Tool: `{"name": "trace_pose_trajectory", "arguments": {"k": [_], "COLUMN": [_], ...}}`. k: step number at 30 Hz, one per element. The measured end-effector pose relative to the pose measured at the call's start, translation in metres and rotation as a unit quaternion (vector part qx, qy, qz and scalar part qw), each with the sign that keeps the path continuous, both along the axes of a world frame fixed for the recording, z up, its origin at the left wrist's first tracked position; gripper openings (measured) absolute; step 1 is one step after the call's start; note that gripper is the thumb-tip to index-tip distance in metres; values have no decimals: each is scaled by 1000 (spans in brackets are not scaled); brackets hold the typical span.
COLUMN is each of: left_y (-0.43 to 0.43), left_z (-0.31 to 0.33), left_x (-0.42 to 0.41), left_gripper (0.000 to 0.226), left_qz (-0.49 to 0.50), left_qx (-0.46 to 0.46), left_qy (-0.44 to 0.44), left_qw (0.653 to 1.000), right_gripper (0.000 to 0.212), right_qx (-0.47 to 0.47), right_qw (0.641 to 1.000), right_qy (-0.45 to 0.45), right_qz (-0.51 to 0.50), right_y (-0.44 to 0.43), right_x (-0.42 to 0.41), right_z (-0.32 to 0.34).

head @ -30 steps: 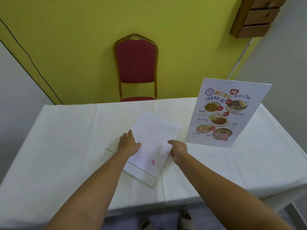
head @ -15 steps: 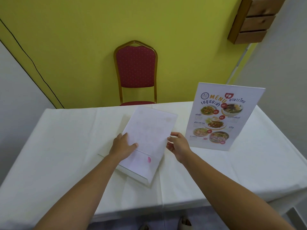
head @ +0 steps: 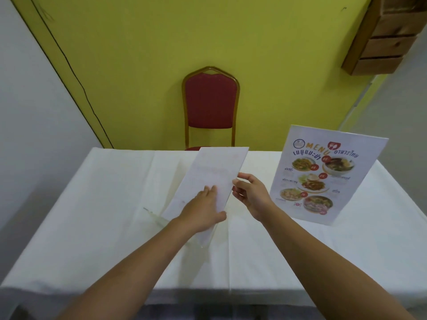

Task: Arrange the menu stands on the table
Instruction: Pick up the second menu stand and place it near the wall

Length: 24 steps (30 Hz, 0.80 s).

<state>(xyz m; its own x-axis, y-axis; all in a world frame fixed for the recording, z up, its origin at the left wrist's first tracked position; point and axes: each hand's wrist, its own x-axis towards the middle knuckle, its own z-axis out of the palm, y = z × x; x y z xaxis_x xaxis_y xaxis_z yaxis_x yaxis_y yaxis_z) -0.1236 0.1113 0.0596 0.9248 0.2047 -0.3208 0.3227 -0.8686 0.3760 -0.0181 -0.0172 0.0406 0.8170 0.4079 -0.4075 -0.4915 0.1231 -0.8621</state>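
Observation:
A clear acrylic menu stand (head: 213, 172) with a white sheet inside shows me its blank back, tilted up off the white tablecloth (head: 111, 204) in the middle of the table. My left hand (head: 203, 212) grips its lower part, thumb and fingers around the sheet. My right hand (head: 250, 192) pinches its right edge. The stand's clear base edge shows low on the left beside my left wrist. A second menu stand (head: 328, 176) with a colourful printed food menu stands upright on the right, apart from my hands.
A red padded chair (head: 210, 105) with a gold frame stands behind the table's far edge against the yellow wall. Wooden boxes (head: 390, 38) hang on the wall at top right. The table's near edge runs just below my forearms.
The blank-backed stand has gone from lying nearly flat to tilted up. My left hand slid down and right along it while my right hand closed on its edge.

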Motion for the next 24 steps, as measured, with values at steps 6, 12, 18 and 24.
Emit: {"name": "trace_pose_trajectory", "arguments": {"k": [6, 12, 18, 24], "left_y": [4, 27, 54, 66], "left_z": [30, 54, 58, 61], "left_x": [-9, -25, -34, -58], "left_gripper": [75, 63, 54, 49], "left_qz": [-15, -28, 38, 104], "left_qx": [24, 53, 115, 91], "left_qy": [-24, -34, -110, -164], "left_qw": [999, 998, 986, 977], "right_gripper": [29, 33, 52, 69], "right_qx": [67, 101, 62, 6], "right_qw": [997, 990, 993, 984], "right_qy": [9, 72, 56, 130], "right_qz": [49, 62, 79, 121], "right_y": [12, 34, 58, 85], "right_x": [-1, -3, -8, -12], "right_z": [9, 10, -1, -27]}}
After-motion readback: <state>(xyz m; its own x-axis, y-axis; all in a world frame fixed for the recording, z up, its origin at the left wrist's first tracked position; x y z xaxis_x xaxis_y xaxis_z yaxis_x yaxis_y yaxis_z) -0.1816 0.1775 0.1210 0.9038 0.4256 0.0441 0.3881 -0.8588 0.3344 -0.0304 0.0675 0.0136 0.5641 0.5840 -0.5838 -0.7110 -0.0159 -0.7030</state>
